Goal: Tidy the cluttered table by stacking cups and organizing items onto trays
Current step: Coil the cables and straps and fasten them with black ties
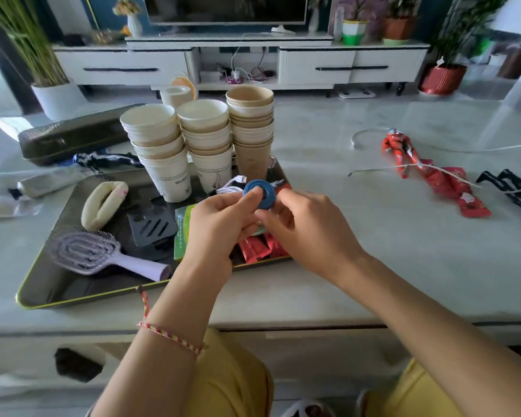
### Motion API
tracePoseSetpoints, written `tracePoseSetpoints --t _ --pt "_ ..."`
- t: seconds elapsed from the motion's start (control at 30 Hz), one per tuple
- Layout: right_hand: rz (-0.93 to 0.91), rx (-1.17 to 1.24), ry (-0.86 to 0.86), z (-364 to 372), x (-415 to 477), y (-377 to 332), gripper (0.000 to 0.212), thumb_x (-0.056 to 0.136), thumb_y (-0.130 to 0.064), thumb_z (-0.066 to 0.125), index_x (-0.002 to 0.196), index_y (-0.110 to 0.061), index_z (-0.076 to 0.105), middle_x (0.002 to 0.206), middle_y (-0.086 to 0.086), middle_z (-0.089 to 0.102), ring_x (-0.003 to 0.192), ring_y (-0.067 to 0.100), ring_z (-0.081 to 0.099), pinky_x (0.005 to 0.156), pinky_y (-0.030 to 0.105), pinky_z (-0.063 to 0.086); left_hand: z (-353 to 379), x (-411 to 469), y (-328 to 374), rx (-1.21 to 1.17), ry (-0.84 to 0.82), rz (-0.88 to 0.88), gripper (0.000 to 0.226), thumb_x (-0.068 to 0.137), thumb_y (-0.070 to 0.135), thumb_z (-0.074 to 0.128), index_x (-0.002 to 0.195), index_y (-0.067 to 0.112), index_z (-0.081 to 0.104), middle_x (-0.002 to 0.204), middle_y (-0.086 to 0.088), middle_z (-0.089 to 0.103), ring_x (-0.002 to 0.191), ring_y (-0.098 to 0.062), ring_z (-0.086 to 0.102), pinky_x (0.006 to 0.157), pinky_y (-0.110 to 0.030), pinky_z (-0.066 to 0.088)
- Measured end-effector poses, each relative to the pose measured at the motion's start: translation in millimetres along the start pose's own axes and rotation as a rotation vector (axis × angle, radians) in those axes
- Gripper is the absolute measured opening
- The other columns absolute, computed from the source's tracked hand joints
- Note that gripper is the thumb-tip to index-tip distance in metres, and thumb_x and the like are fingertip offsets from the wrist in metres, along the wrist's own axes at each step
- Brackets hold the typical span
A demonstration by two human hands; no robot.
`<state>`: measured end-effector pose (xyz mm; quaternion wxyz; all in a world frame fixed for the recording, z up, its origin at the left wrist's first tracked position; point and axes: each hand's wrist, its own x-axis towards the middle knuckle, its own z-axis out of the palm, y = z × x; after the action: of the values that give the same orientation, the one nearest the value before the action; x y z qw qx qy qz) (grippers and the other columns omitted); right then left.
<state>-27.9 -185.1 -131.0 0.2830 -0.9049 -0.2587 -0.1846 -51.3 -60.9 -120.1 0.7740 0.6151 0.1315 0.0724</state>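
Observed from the near side of the desk (373, 266).

Hands: The left hand (220, 218) pinches a blue coil (260, 192) at its near left edge, thumb on top and fingers curled beneath. The right hand (307, 224) meets the coil from the right, its curled fingers closed on the lower right edge. Both hands hold the coil in the air above the right part of the tray (73, 281). It touches nothing on the tray.

Tray: A dark tray with a yellow-green rim lies on the left half of the desk. At its far side stand three upright stacks of paper cups: the left stack (160, 152), the middle stack (208, 139) and the right stack (251, 130), set close side by side. In front of them lie a cream padded hair clip (104, 204), a black slotted piece (152, 225), a lilac hairbrush (94, 254) with its handle pointing right, a green box (182, 233) partly hidden by the left hand, and red sachets (259, 248) at the near right corner. A white cord (232, 183) lies just behind the coil.

Off the tray: A dark case (73, 136) lies on the desk to the far left. To the right, well apart from the tray, lie a red toy figure (400, 152), red wrappers (457, 191), a black toy figure (509, 188) and a white cable (370, 136).
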Motion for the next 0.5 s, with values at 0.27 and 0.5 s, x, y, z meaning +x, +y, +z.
tracePoseSetpoints --t 0.27,0.5 --pt "0.063 0.081 0.156 10 14 -14 0.042 0.067 -0.041 0.079 0.086 -0.017 0.05 0.076 -0.013 0.041 0.065 0.006 0.04 0.055 0.017 0.032 -20 4 4 0.02 0.109 0.019 0.009 0.083 0.015 0.067 0.075 0.013 0.064 0.074 -0.004 0.069 0.058 -0.007 0.062 0.058 -0.016 0.052" --pt "-0.049 0.285 -0.013 24 25 -25 0.04 0.074 -0.011 0.075 0.112 -0.008 0.061 0.105 0.002 0.056 0.087 0.008 0.05 0.079 0.01 0.04 -33 5 3 0.146 0.14 0.085 0.008 0.08 0.018 0.07 0.074 0.017 0.067 0.056 0.006 0.067 0.055 -0.003 0.063 0.061 -0.02 0.054"
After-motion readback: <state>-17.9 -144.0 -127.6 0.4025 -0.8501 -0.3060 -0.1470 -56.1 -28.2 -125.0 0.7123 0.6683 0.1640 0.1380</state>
